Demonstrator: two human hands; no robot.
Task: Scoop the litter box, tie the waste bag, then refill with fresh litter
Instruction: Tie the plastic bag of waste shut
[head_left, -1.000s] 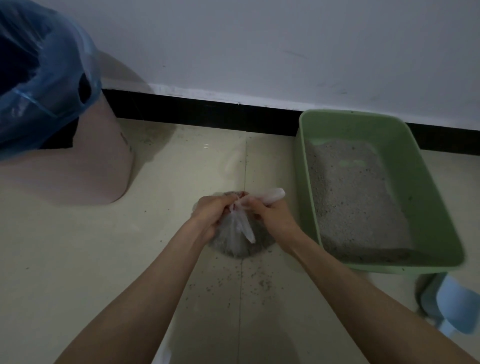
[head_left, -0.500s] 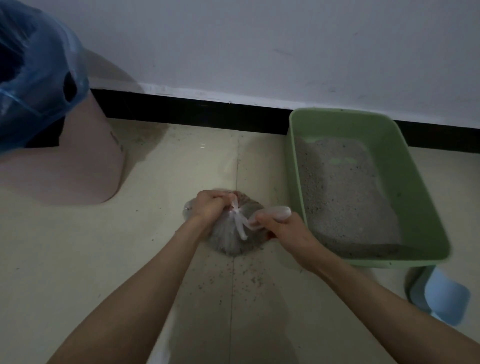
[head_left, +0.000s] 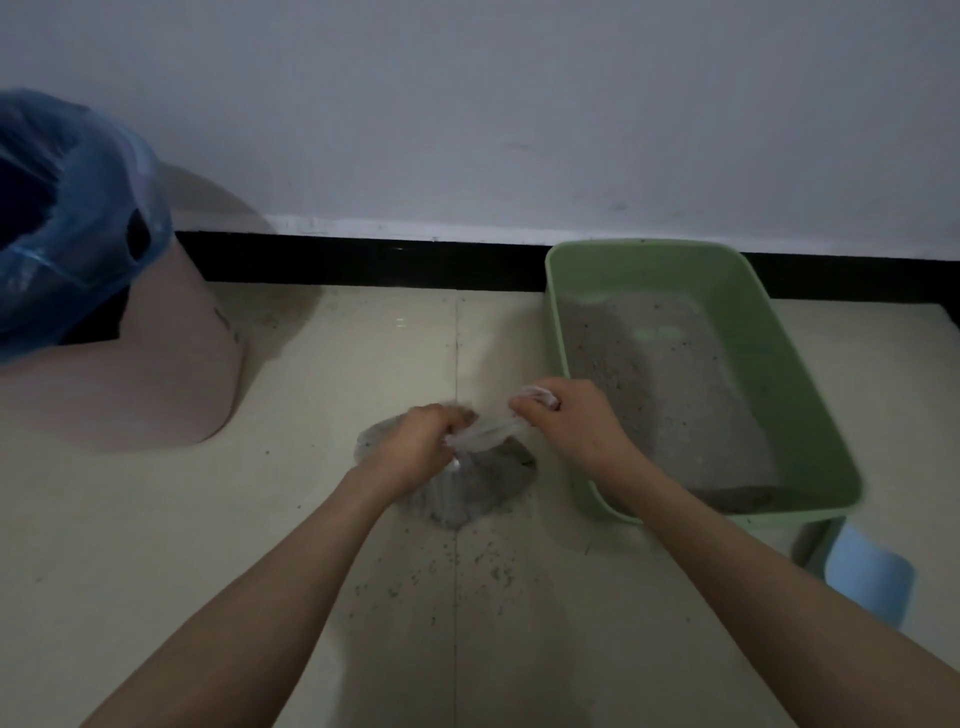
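I see my left hand (head_left: 415, 447) gripping the neck of the waste bag (head_left: 467, 493), fingers curled tight. My right hand (head_left: 566, 421) pinches its stretched plastic end. The bag sits on the floor (head_left: 156, 545) just beside the green litter box (head_left: 779, 374).

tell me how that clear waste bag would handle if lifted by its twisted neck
The waste bag would probably sag and swing, since its thin film slumps flat on the floor. It likely feels heavy for its size, being packed with grey litter. The left hand and right hand stretch the neck, so it may tear.
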